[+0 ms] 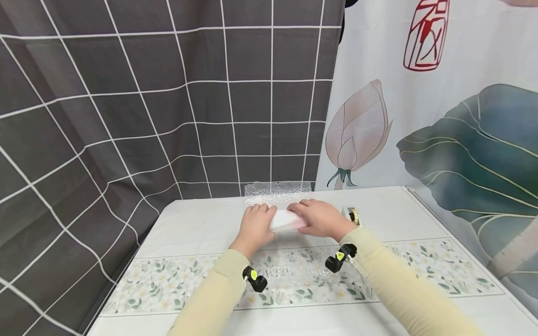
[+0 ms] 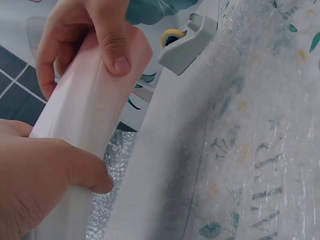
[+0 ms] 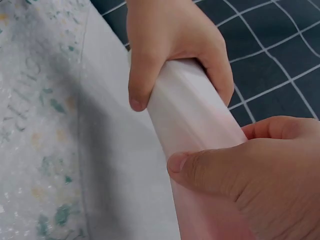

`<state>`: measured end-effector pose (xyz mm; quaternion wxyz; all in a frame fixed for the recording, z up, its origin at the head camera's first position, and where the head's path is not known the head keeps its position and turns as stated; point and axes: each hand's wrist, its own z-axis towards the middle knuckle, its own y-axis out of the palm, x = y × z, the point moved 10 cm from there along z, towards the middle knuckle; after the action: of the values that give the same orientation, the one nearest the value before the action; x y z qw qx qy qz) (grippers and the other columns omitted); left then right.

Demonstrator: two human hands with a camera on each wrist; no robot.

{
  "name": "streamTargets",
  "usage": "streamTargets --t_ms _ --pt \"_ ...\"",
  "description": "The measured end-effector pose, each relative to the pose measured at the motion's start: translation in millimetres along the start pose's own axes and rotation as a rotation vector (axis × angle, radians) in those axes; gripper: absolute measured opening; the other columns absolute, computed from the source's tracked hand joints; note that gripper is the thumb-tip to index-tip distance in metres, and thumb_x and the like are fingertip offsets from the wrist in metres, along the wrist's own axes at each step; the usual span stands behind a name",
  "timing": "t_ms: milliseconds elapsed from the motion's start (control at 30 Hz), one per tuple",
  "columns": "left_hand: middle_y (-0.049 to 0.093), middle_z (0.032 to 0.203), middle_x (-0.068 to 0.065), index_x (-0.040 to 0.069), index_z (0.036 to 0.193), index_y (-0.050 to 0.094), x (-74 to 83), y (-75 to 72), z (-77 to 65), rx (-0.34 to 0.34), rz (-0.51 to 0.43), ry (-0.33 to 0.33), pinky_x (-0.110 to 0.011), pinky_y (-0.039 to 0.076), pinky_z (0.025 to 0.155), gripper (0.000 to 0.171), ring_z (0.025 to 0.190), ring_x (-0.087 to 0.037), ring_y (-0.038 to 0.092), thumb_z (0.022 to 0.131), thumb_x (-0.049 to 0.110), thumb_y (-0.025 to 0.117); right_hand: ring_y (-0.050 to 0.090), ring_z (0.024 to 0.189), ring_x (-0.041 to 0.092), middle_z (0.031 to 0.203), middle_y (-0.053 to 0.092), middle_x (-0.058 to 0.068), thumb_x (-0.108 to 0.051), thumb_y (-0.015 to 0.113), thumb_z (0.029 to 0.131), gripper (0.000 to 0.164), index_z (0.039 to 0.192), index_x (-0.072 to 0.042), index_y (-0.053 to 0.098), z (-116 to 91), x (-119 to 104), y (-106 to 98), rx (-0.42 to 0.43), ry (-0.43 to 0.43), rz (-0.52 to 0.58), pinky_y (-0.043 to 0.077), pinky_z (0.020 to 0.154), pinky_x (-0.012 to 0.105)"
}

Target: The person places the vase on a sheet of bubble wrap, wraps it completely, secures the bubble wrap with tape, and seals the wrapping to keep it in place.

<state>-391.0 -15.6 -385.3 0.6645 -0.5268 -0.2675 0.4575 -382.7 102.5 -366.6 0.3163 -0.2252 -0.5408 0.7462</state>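
Observation:
Both hands hold a long, faceted white-and-pink object (image 1: 286, 220), smooth and vase-like, above the far part of the table. My left hand (image 1: 255, 226) grips its white end, thumb along the near side and fingers over the far side. Round the pink end curls my right hand (image 1: 321, 218), its thumb (image 3: 187, 167) pressed on the near face. In the left wrist view the object (image 2: 85, 105) slants between the two hands. Clear bubble wrap (image 2: 270, 145) lies spread on the table beneath, and its far end (image 1: 277, 187) reaches the table's back edge.
A pale tape dispenser (image 1: 352, 214) with a yellow roll stands to the right of my right hand. The white table (image 1: 201, 219) has a floral band across it. Dark checked cloth (image 1: 248, 102) hangs behind and left, and a lotus-patterned curtain (image 1: 361, 56) hangs at the right.

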Motion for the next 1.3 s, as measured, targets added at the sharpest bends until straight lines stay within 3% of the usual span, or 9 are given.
streamTargets --t_ms 200,433,700,900,1300 --pt "0.066 0.117 -0.002 0.019 0.134 0.059 3.0 15.8 -4.4 -0.045 0.001 0.034 -0.040 0.047 0.095 0.065 0.107 -0.023 0.060 0.074 0.034 0.080 0.065 0.099 0.022 0.117 0.068 0.004 -0.033 0.085 0.077 0.066 0.135 -0.017 0.059 -10.6 3.5 15.6 -0.016 0.030 0.059 0.055 0.082 0.043" --pt "0.065 0.120 -0.003 0.018 0.137 0.057 4.8 34.0 -10.9 -0.110 -0.024 0.040 -0.042 0.045 0.102 0.071 0.112 -0.024 0.059 0.074 0.035 0.085 0.064 0.099 0.021 0.117 0.068 0.005 -0.033 0.084 0.078 0.066 0.136 -0.015 0.059 -16.8 3.4 34.7 -0.054 0.047 0.115 0.055 0.082 0.041" --pt "0.065 0.118 -0.003 0.017 0.136 0.058 7.2 39.9 -14.5 -0.110 -0.034 0.054 -0.040 0.045 0.100 0.072 0.111 -0.024 0.059 0.073 0.036 0.088 0.065 0.099 0.025 0.118 0.067 0.010 -0.031 0.087 0.077 0.068 0.136 -0.013 0.059 -19.2 3.2 45.7 -0.073 0.065 0.147 0.055 0.083 0.045" --pt "0.064 0.121 -0.004 0.016 0.139 0.056 8.7 48.0 -18.0 -0.155 -0.046 0.055 -0.041 0.044 0.102 0.075 0.113 -0.024 0.058 0.076 0.041 0.088 0.064 0.106 0.027 0.123 0.066 0.010 -0.032 0.085 0.079 0.068 0.139 -0.013 0.057 -20.5 5.7 58.5 -0.105 0.078 0.144 0.054 0.089 0.046" --pt "0.062 0.122 -0.006 0.014 0.141 0.053 9.3 53.2 -19.5 -0.155 -0.038 0.087 -0.043 0.044 0.101 0.076 0.114 -0.026 0.057 0.080 0.050 0.082 0.063 0.112 0.028 0.124 0.066 0.009 -0.031 0.085 0.080 0.069 0.140 -0.012 0.056 -21.1 5.3 62.5 -0.085 0.058 0.147 0.052 0.094 0.047"
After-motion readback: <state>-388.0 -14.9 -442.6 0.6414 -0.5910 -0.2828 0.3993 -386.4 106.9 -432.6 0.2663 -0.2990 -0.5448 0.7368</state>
